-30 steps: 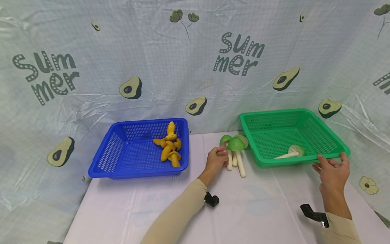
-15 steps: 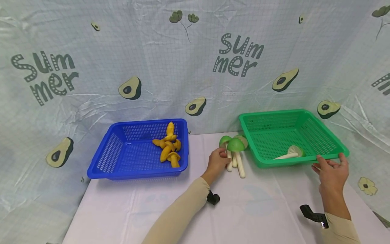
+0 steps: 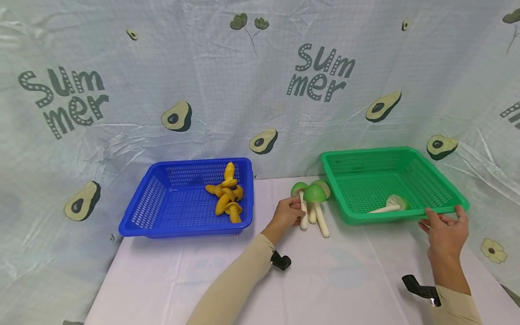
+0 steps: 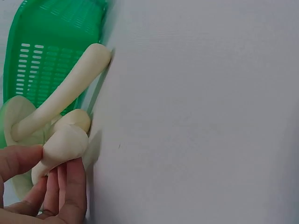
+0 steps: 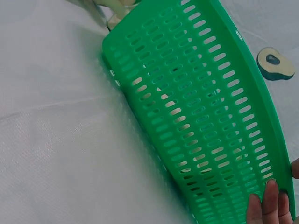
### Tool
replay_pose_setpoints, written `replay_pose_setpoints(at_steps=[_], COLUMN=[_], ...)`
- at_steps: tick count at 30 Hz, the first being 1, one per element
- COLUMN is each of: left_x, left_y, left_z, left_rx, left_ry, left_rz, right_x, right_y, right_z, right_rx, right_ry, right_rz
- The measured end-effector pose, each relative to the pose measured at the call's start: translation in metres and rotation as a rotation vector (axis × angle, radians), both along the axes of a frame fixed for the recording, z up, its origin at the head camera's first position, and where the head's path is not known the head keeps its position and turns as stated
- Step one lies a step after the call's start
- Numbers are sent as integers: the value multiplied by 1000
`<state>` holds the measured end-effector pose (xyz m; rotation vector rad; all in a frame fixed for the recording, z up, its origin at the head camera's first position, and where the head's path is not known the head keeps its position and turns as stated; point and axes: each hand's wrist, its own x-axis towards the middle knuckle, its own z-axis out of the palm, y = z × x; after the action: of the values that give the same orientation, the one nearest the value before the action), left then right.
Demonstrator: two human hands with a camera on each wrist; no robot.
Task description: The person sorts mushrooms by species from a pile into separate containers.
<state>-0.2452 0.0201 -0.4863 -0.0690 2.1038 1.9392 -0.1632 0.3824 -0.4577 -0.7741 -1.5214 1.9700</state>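
In the head view, my left hand (image 3: 286,214) pinches the white stem of a green-capped toy mushroom (image 3: 304,219), thumb on one side and fingers on the other. Up close in the left wrist view, the stem end (image 4: 67,142) sticks out past the fingertips. Two more green-capped mushrooms lie against it, one in front (image 3: 315,193) and one partly hidden behind (image 3: 322,186). My right hand (image 3: 446,230) grips the near right rim of the green basket (image 3: 365,217), thumb over the rim, fingers against the outer wall. Inside that basket lies one green-capped mushroom (image 3: 395,204).
A blue basket (image 3: 162,232) stands on the left of the white-covered table (image 3: 325,289), with several yellow-brown mushrooms (image 3: 228,196) at its right side. Behind both baskets hangs a printed cloth (image 3: 219,90).
The pinched mushroom has shifted slightly left, away from the other two, with more of its stem showing. My right hand keeps its grip on the green basket's rim.
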Motion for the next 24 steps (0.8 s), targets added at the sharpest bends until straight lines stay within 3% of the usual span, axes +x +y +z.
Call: replay_pose_setpoints(at_steps=[12, 24], left_x=[-4, -8], left_y=[-15, -29], left_z=[0, -1], left_rx=[89, 127], left_ry=[6, -24], left_rz=[8, 47], right_x=[4, 6], right_y=[1, 0], right_z=[3, 7], right_rx=[-24, -123], right_ry=[31, 35], right_rz=[36, 66])
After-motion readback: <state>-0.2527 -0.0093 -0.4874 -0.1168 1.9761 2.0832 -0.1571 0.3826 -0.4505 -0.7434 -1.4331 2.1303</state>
